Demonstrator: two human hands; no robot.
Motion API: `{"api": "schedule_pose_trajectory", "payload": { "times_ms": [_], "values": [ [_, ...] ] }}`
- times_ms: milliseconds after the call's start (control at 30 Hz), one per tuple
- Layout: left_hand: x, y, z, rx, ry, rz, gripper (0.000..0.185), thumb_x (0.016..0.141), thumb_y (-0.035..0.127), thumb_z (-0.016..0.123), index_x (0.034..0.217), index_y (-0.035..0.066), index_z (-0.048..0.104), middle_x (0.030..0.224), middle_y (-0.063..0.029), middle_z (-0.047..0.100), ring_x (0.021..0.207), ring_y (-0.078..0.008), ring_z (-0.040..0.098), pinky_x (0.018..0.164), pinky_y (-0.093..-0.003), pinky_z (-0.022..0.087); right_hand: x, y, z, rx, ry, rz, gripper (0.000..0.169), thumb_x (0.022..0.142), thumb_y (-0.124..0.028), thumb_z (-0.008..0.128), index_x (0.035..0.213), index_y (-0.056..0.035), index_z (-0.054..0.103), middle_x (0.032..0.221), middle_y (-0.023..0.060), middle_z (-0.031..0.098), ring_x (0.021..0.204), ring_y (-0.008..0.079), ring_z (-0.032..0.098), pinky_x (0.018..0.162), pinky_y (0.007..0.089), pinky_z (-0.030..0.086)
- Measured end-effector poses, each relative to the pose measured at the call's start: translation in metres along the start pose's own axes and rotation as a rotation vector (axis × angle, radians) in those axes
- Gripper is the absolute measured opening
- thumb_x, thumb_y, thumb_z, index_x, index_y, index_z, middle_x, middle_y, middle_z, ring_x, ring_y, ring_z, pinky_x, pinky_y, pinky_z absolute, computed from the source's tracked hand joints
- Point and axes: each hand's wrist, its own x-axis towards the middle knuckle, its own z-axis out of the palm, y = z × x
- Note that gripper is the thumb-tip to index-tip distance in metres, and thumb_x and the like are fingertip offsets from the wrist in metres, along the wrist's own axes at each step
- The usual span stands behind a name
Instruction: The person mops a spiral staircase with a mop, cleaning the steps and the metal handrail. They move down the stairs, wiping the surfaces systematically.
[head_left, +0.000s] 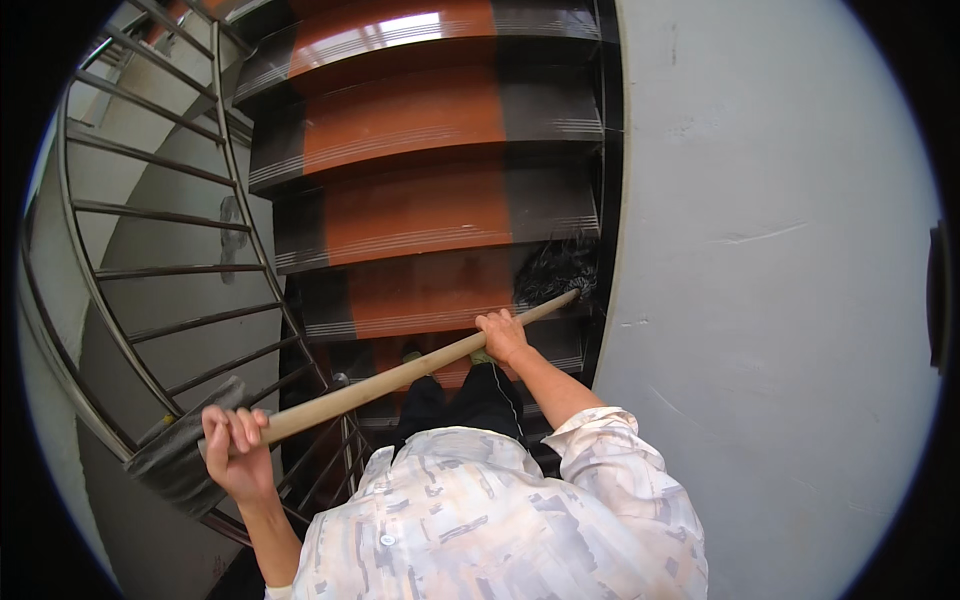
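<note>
My left hand (238, 454) is wrapped around the upper end of a wooden mop handle (397, 381), at the lower left. Further along the pole, my right hand (502, 335) grips it nearer the mop's head. The dark, stringy mop head (556, 271) lies on the right end of a stair tread, close to the wall. From my left hand the handle slants up and to the right across my body. Just behind my left hand, a grey cloth (184, 457) hangs over the railing.
The staircase (416, 180) has orange-red treads with dark ends and pale nosing lines. A metal railing (161, 154) curves along the left. On the right stands a scuffed pale wall (750, 300) with a dark skirting (611, 150). My feet are on a step below the mop.
</note>
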Motion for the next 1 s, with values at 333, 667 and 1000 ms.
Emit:
{"api": "schedule_pose_trajectory", "payload": {
  "times_ms": [333, 667, 1000],
  "values": [
    [-0.117, 0.170, -0.059, 0.300, 0.588, 0.391, 0.013, 0.084, 0.007, 0.042, 0.074, 0.010, 0.050, 0.053, -0.0004, 0.036, 0.052, -0.0146, 0.036, 0.065, -0.0356, 0.036, 0.051, -0.266, 0.093, 0.345, -0.312, -0.484, 0.012, 0.075, -0.008, 0.057, 0.087, -0.0076, 0.058, 0.087, 0.0160, 0.061, 0.090, 0.0344, 0.054, 0.079, 0.0446, 0.047],
    [-0.114, 0.169, -0.016, 0.618, 0.415, 0.695, 0.010, 0.080, 0.003, 0.039, 0.086, -0.003, 0.045, 0.051, -0.0094, 0.036, 0.046, -0.0204, 0.036, 0.055, -0.0415, 0.035, 0.077, -0.370, 0.132, 0.569, -0.420, -0.686, 0.020, 0.069, -0.010, 0.065, 0.089, -0.0116, 0.060, 0.093, 0.0097, 0.060, 0.100, 0.0286, 0.053, 0.080, 0.0418, 0.046],
    [-0.060, 0.081, -0.018, 0.248, 0.268, 0.326, 0.016, 0.082, 0.005, 0.040, 0.095, 0.000, 0.048, 0.049, 0.0035, 0.032, 0.045, -0.0078, 0.034, 0.053, -0.0263, 0.036, -0.011, -0.112, 0.021, 0.198, -0.418, -0.233, 0.022, 0.069, -0.010, 0.063, 0.091, -0.0113, 0.062, 0.091, 0.0117, 0.063, 0.094, 0.0311, 0.057, 0.078, 0.0416, 0.048]
  ]
}}
